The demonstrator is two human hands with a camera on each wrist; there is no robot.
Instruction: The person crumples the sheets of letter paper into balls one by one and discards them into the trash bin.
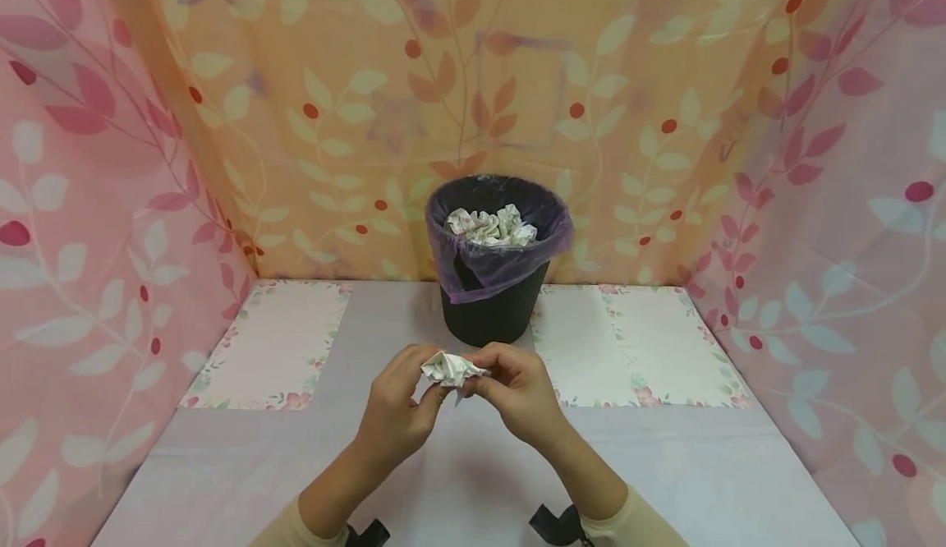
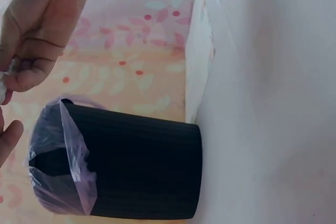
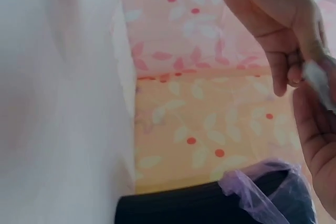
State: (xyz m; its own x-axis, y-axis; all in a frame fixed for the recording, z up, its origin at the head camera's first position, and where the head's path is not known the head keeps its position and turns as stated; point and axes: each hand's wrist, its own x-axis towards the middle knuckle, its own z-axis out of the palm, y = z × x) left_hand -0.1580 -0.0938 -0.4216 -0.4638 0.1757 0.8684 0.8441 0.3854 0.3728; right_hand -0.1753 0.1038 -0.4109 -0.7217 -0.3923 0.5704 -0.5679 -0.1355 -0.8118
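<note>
Floral backdrop (image 1: 296, 144); left fingers (image 1: 429, 404), right fingers (image 1: 493, 393) curled, pinching crumpled paper (image 1: 448, 369); head view alone shows paper balls (image 1: 493, 227) in bin (image 1: 488, 317).

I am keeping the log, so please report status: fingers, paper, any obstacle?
Left fingers and right fingers pinch crumpled paper. Paper outside black bin, on its near side. No obstacle seen between them.

Paper wad (image 1: 447, 369): whitish, crumpled, irregular. Held above the table (image 1: 473, 481), pinched between left hand (image 1: 397, 406) and right hand (image 1: 523, 393).
</note>
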